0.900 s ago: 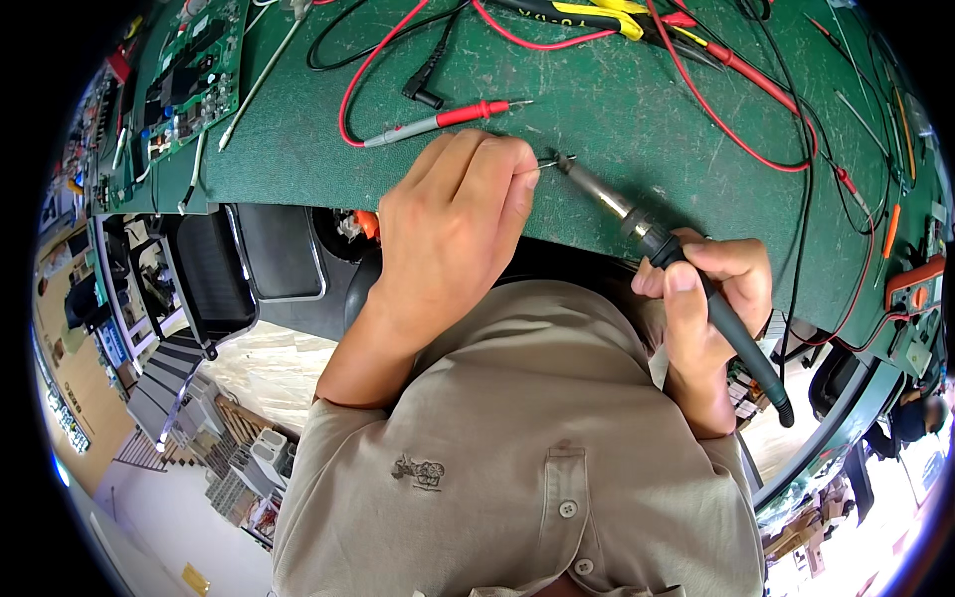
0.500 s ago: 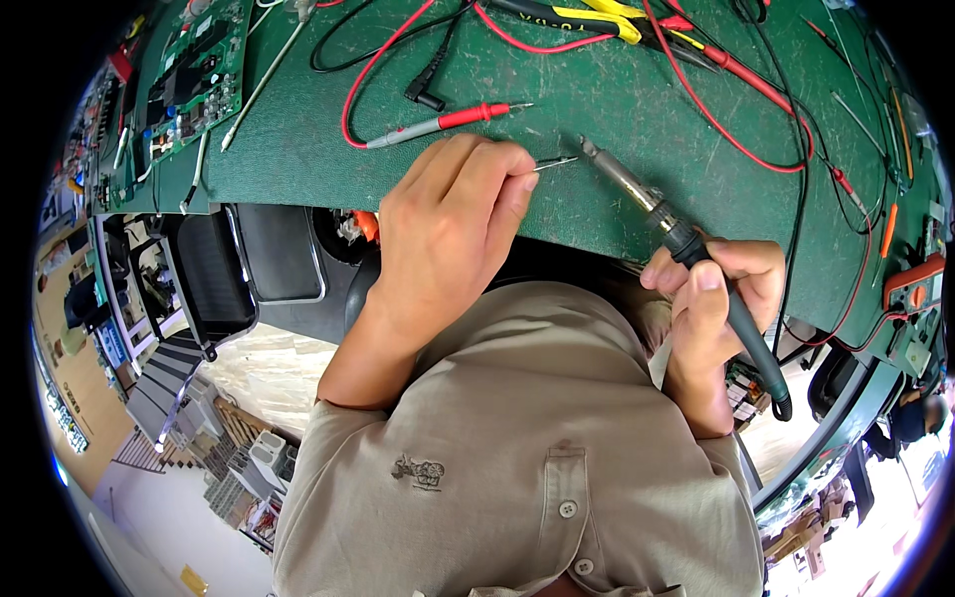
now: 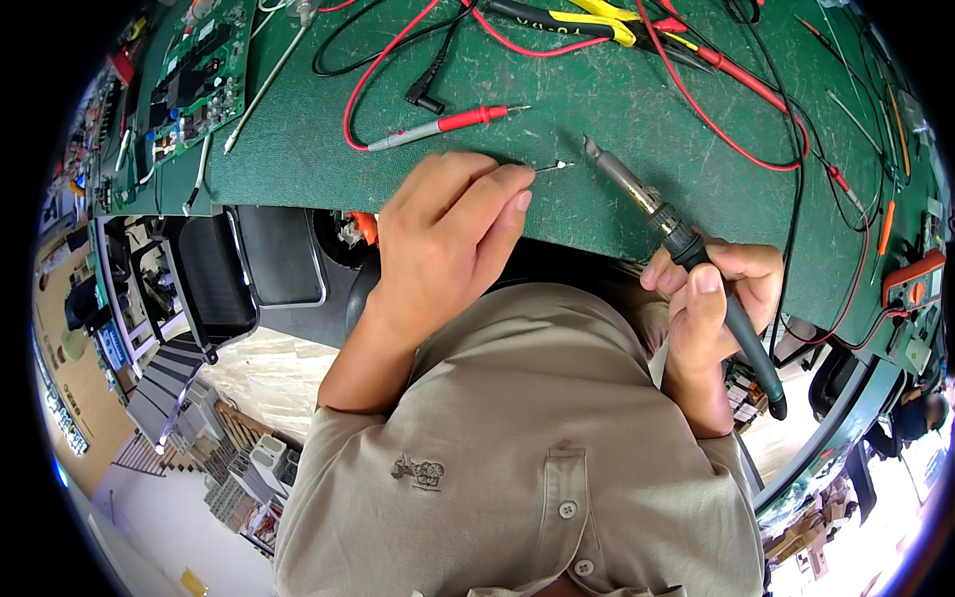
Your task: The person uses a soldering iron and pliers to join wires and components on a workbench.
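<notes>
My left hand [image 3: 448,234] is closed in a pinch above the near edge of the green work surface. From its fingertips a thin, wire-like metal piece [image 3: 553,167] sticks out to the right, with a bright glint at its end. The fingers hide the rest of it, so its exact kind is unclear. Wrapped round the dark grip of a soldering iron [image 3: 682,242] is my right hand [image 3: 718,298]. The iron slants up to the left, its tip just right of the metal piece and apart from it. Beyond my left hand lies a red and grey test probe [image 3: 443,125].
A green mat [image 3: 288,169] covers the bench. Circuit boards [image 3: 204,80] lie at the far left. Yellow and black pliers [image 3: 597,22] rest at the back among red and black leads. An orange multimeter [image 3: 913,284] sits at the right edge. Chairs [image 3: 279,254] stand below the bench.
My left hand has shifted slightly toward me, and the metal piece with it. Its end now shines brighter. My right hand and the soldering iron have hardly moved.
</notes>
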`<state>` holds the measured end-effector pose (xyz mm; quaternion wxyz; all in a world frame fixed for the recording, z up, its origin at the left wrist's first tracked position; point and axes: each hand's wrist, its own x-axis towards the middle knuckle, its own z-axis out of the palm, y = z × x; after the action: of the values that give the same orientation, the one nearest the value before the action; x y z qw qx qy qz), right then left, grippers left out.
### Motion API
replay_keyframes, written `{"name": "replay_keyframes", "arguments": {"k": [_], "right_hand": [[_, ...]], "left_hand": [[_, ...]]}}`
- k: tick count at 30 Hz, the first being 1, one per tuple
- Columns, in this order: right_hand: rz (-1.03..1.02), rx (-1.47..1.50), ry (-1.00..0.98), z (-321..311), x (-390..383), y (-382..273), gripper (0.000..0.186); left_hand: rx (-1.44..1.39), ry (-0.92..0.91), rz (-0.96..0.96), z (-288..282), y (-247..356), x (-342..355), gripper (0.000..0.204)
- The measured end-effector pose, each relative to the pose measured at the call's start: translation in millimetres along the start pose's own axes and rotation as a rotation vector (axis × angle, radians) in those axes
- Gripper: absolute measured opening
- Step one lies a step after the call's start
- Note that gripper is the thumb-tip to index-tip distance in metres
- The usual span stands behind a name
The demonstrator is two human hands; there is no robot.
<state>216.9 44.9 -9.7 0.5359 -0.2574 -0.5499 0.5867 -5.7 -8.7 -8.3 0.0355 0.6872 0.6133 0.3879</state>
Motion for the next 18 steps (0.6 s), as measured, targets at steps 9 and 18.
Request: {"name": "replay_keyframes", "arguments": {"k": [9, 18], "right_hand": [[-0.033, 0.014, -0.005, 0.4, -1.1, 2.6, 0.022], [-0.071, 0.021, 0.062, 3.1, -0.1, 2.2, 0.020]], "left_hand": [[-0.007, 0.014, 0.012, -2.8, 2.1, -2.5, 0.023], [-0.004, -0.019, 0.010, -5.2, 5.7, -4.2, 0.024]]}}
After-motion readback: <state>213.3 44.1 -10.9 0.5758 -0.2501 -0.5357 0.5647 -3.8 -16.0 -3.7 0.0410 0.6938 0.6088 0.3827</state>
